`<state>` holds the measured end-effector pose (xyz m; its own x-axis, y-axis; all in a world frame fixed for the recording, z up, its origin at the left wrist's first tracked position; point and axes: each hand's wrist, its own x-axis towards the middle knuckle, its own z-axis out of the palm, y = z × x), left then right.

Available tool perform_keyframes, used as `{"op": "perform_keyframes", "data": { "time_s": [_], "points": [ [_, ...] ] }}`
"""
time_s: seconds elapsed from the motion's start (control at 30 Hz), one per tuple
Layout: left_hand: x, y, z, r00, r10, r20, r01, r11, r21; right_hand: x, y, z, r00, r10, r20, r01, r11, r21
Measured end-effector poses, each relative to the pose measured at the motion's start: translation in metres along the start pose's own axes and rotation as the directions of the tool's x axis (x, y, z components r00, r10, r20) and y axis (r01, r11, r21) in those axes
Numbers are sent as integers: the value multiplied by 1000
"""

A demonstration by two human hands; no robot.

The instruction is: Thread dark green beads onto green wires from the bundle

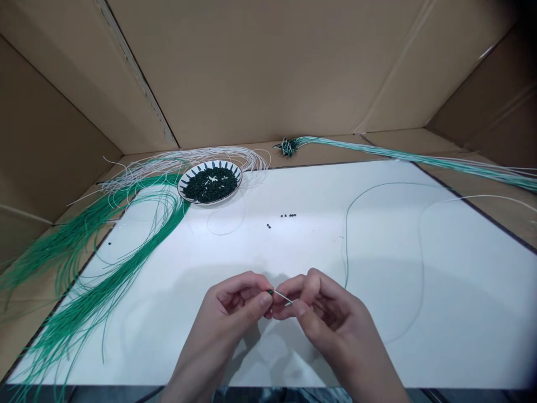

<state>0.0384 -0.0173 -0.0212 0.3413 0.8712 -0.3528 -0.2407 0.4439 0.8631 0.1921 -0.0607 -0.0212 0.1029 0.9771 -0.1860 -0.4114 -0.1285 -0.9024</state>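
Observation:
Between the thumb and forefinger of my left hand (pixel 241 302) sits a small dark bead (pixel 270 291). My right hand (pixel 325 308) pinches a thin white cord (pixel 283 296), whose end reaches to the bead; whether it passes through the hole I cannot tell. Both hands meet low over the white board, fingertips almost touching. A green cord (pixel 346 240) runs from beside my right hand in a curve toward the back right. Several loose dark beads (pixel 288 215) lie on the board beyond my hands.
A patterned plate (pixel 181 192) full of dark beads stands at the back left. Green cords (pixel 138 263) and white cords (pixel 168 165) lie around it. Finished-looking beaded strands (pixel 288 146) stretch along the back right. Cardboard walls (pixel 268 67) enclose the white board (pixel 302 246).

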Motion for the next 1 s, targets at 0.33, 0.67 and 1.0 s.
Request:
{"op": "perform_keyframes", "data": {
  "time_s": [0.33, 0.67, 1.0],
  "points": [
    [-10, -4, -1, 999, 8, -50, -14, 992, -125, -5, -2, 5, 998, 46, 33, -44, 998, -49],
    [-14, -8, 2, 997, -54, -56, 35, 955, -295, -5, -5, 11, 979, 157, 130, -167, 983, 69],
    [-17, -3, 4, 994, -61, -92, 36, 966, -256, -7, -9, 21, 993, 119, -14, -120, 992, -38]
  ]
}}
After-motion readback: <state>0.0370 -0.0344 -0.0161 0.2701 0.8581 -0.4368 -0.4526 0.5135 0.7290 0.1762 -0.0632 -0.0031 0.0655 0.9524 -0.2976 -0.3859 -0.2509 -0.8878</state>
